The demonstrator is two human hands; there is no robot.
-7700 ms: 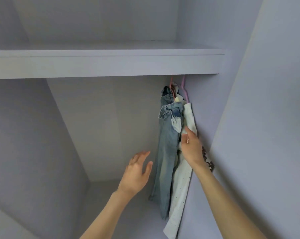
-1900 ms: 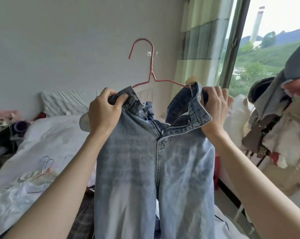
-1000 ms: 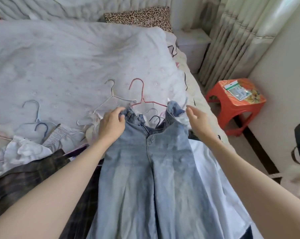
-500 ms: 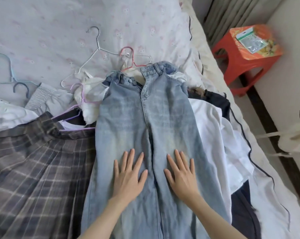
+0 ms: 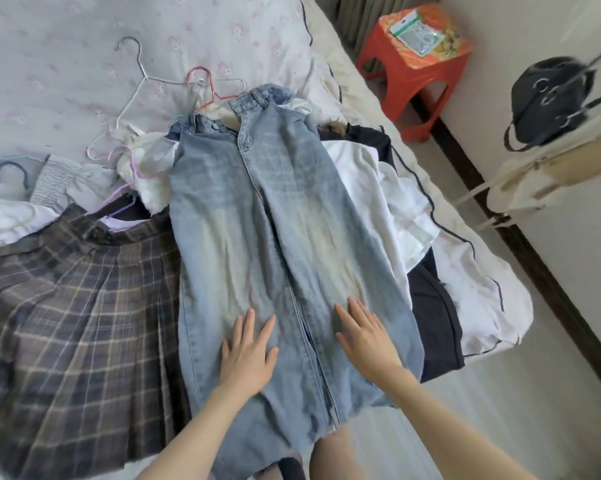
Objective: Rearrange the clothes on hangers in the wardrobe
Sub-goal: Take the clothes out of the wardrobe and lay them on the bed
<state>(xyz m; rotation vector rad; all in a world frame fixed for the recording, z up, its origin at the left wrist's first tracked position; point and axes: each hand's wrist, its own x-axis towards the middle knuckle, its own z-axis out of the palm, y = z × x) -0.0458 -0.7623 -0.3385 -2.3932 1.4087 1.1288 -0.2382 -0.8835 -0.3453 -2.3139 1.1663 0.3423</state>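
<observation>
Two hands lay flat on the jeans (image 5: pixel 257 216), fingers straight and spread, each grip wide and holding nothing. The left hand (image 5: pixel 247 355) pressed on the left leg of the jeans and the right hand (image 5: pixel 366 337) on the right leg, one on either side of the middle seam, toward the near end of the legs.

The jeans were spread lengthwise on the bed (image 5: pixel 67 64), waistband at the far end and frayed hems hanging over the near edge. A red hanger (image 5: pixel 202 81) showed its hook just beyond the waistband, with its lower part hidden under the denim. A white hanger (image 5: pixel 133 88) lay on the bedcover to the left of it, and a purple hanger (image 5: pixel 122 174) lay nearer, at the left of the jeans, on a white garment. A plaid skirt (image 5: pixel 67 313) lay spread to the left of the jeans, its edge touching them. A white shirt (image 5: pixel 378 188) and dark clothing (image 5: pixel 434 313) lay under and to the right of the jeans.

Off the bed at the far right stood a red stool (image 5: pixel 410 67) with a packet on top, and a black bag (image 5: pixel 548 98) hung near the wall.
</observation>
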